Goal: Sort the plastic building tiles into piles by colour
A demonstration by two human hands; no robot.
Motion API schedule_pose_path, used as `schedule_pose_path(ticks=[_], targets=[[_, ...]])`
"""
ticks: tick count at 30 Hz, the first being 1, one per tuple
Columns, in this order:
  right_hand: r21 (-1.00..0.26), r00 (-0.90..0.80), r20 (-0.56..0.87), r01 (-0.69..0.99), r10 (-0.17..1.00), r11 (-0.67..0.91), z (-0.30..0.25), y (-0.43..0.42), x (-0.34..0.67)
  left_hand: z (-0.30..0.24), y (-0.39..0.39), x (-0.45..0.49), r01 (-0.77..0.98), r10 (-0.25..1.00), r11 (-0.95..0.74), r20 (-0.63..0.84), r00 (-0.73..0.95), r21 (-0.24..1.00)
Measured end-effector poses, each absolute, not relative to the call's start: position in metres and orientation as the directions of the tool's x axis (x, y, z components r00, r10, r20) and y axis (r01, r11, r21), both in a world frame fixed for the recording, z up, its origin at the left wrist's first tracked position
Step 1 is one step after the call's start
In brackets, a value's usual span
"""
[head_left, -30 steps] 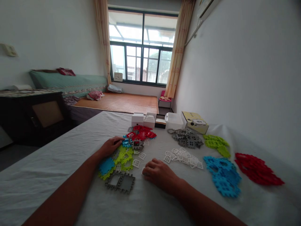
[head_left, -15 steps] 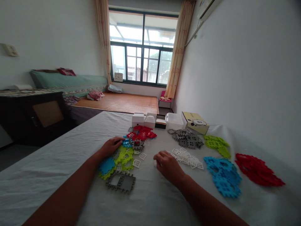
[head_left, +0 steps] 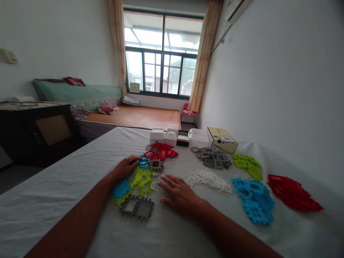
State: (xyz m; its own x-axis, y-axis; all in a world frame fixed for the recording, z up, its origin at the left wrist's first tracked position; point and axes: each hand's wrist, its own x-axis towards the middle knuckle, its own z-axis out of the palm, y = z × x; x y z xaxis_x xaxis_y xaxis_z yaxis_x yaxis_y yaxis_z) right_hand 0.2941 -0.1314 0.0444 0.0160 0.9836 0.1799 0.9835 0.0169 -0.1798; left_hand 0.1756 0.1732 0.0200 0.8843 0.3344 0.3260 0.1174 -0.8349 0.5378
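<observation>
My left hand [head_left: 127, 166] rests fingers-down on a joined patch of plastic tiles [head_left: 139, 177] in blue, lime green, grey and red, near a blue tile [head_left: 144, 163]. My right hand [head_left: 177, 193] lies flat on the white cloth with fingers stretched out, its fingertips reaching toward a small white window piece [head_left: 154, 186] beside the patch. A grey two-square frame [head_left: 137, 208] lies at the patch's near end. Nothing is held in the right hand.
Loose tiles are sorted in heaps: small white window pieces [head_left: 209, 178], grey [head_left: 213, 157], lime green [head_left: 247, 164], blue [head_left: 254, 200], red [head_left: 292, 192]. White boxes [head_left: 163, 136], a clear tub [head_left: 198, 138] and a yellow box [head_left: 222, 139] stand at the far edge.
My right hand went right toward the white pieces with curled fingers, then came back left and opened flat near the patch. The left hand has stayed put.
</observation>
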Motion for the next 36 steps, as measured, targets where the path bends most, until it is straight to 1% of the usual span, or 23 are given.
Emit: schedule_pose_path(ticks=[1,3,10,13,17,24,28,32,36], targets=[[-0.186,-0.012,0.145,0.982,0.989,0.039,0.043,-0.131,0.292,0.02,0.173,0.176,0.115,0.334,-0.835,0.328,0.884,0.539],[-0.195,-0.031,0.12,0.979,0.992,0.054,0.042,-0.132,0.291,0.02,0.174,0.176,0.113,0.333,-0.836,0.331,0.883,0.537],[-0.162,-0.01,0.208,0.986,0.978,0.044,0.046,-0.141,0.293,0.019,0.175,0.176,0.109,0.33,-0.835,0.334,0.883,0.539],[-0.123,0.029,0.211,0.992,0.977,-0.003,0.046,-0.14,0.293,0.019,0.174,0.176,0.116,0.339,-0.832,0.332,0.88,0.543],[-0.121,0.091,0.255,0.991,0.963,-0.061,0.043,-0.135,0.296,0.02,0.174,0.175,0.124,0.344,-0.829,0.322,0.882,0.546],[-0.128,0.022,0.26,0.992,0.965,0.012,0.037,-0.13,0.302,0.021,0.172,0.176,0.124,0.34,-0.837,0.328,0.881,0.534],[-0.105,0.088,0.302,0.993,0.949,-0.059,0.038,-0.132,0.302,0.022,0.171,0.176,0.125,0.345,-0.833,0.33,0.879,0.539],[-0.055,0.121,0.241,0.992,0.963,-0.111,0.039,-0.133,0.303,0.022,0.172,0.176,0.118,0.338,-0.837,0.334,0.88,0.534],[0.004,0.131,0.245,0.991,0.961,-0.137,0.038,-0.132,0.303,0.021,0.173,0.176,0.12,0.33,-0.844,0.331,0.884,0.523]])
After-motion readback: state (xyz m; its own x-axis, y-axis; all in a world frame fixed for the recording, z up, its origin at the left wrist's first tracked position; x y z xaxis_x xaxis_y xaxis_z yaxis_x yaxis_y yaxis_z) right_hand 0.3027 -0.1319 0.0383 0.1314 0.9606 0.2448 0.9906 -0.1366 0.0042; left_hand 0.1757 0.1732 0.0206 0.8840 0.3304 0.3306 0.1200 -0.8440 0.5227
